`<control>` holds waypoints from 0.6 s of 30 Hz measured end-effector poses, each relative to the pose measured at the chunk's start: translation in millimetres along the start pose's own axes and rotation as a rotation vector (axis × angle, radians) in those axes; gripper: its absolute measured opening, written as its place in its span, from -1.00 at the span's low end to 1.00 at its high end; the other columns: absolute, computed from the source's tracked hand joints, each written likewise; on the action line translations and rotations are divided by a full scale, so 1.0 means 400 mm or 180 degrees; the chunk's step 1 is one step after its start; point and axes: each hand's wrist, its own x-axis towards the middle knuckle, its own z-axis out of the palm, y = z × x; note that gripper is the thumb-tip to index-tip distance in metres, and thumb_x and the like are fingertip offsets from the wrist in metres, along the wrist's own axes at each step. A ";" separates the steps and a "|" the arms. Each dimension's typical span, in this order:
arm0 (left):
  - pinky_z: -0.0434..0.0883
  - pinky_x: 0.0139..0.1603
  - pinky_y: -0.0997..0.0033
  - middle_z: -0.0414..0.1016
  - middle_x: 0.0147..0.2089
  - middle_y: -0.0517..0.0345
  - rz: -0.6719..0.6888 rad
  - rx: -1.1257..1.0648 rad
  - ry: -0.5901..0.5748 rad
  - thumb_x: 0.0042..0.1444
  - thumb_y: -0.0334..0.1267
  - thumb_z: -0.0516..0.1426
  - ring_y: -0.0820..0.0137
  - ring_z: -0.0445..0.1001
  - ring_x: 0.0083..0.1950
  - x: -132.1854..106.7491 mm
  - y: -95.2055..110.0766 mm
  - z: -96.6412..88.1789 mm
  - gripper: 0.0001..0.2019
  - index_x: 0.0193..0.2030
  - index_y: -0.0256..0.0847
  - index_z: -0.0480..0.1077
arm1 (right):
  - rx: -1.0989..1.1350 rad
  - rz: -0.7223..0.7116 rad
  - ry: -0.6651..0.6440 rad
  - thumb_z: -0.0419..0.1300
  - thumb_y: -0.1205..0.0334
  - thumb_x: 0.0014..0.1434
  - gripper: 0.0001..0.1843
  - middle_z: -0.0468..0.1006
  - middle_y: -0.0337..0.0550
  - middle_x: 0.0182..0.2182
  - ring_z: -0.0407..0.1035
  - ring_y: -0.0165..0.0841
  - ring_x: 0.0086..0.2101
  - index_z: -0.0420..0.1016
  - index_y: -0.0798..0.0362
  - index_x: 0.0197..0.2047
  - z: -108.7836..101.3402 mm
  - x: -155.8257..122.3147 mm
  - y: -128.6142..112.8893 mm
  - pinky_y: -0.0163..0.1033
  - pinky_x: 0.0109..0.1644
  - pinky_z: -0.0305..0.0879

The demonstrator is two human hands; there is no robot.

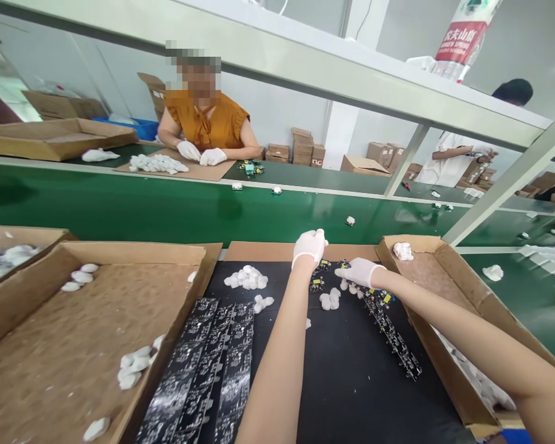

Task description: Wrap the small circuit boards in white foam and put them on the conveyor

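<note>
1. The belt point(120, 209) runs green across the whole view beyond the work area. A few small white pieces lie on it, well apart.
2. The left box point(74, 345) lies beside the mat, with loose white pieces scattered in it.
3. The mat point(351, 382), black, sits between the two boxes. All the handling is at its far end.
4. The right box point(444, 364) touches the mat's right edge.
5. The panels point(203, 370) lie on the mat's near left, with no hand on them.
6. The boards point(393, 339) run in a slanted row up the mat's right side, ending under the right hand.
7. The left hand point(309, 245), white-gloved, is at the mat's far edge, just short of the belt, with its fingers curled tight.
8. The right hand point(359, 271), also gloved, lies palm down over the far boards with its fingers stretched leftward. I cannot tell whether they pinch anything.
9. The shells point(247, 279) lie heaped on the mat, left of the hands.
10. The shell point(321, 233) sits in the left fist, its tip showing above. I judge this a pick-up step, with one shell gripped and the other hand among the boards. Any move there calls for singling out one board without dragging its neighbours.
</note>
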 end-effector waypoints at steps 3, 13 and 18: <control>0.31 -0.02 0.14 0.55 -0.16 -0.16 -0.0105 0.0680 -0.0112 0.11 -0.16 -0.04 0.06 0.47 -0.03 0.002 -0.019 0.016 -0.70 -0.48 -0.23 0.41 | -0.0155 0.0023 -0.0030 0.16 -0.24 -0.02 -0.43 0.42 -0.12 -0.75 0.29 -0.36 -0.72 0.45 0.15 -0.65 -0.003 0.047 0.001 -0.26 -0.53 0.20; 0.29 0.03 0.17 0.51 -0.04 -0.16 0.0206 0.1426 -0.0382 0.16 -0.17 -0.09 0.09 0.43 0.03 -0.007 0.003 0.015 -0.66 -0.27 -0.24 0.48 | 0.1677 -0.0382 -0.0033 0.03 -0.01 0.12 -0.61 0.46 -0.22 -0.65 0.35 -0.37 -0.63 0.49 0.10 -0.20 -0.022 0.015 0.064 -0.29 -0.53 0.25; 0.32 -0.04 0.33 0.53 -0.05 0.01 0.0882 0.1007 -0.0526 0.22 -0.10 -0.15 0.22 0.45 -0.02 -0.035 0.046 0.039 -0.62 -0.23 -0.14 0.46 | 0.3504 -0.0943 0.0557 0.07 0.18 0.04 -0.62 0.48 -0.19 -0.53 0.42 -0.35 -0.49 0.42 0.11 -0.06 -0.041 0.017 0.107 -0.24 -0.37 0.35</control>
